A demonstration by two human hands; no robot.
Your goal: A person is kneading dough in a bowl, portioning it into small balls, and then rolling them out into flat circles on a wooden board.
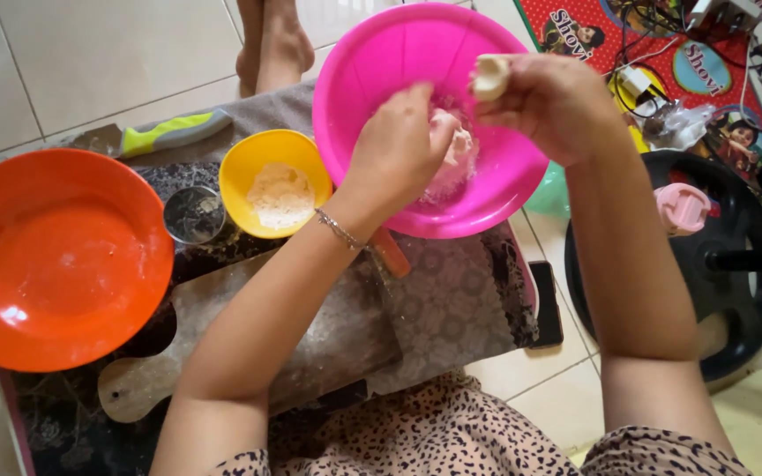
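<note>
A big pink bowl (pixel 381 70) stands tilted at the top middle. My left hand (pixel 399 145) reaches down into it, fingers closed on a lump of pale dough (pixel 459 150) inside. My right hand (pixel 549 101) hovers over the bowl's right rim and pinches a small pale piece of dough (pixel 490 76) between its fingertips. A thin bracelet (pixel 339 231) sits on my left wrist.
A small yellow bowl (pixel 262 154) of flour stands left of the pink one. A large orange bowl (pixel 59 260) is at the far left, a small metal cup (pixel 193 214) between them. A wooden board (pixel 319 339) lies under my arm. A black pan (pixel 725 291) with a pink lid (pixel 683 207) is right.
</note>
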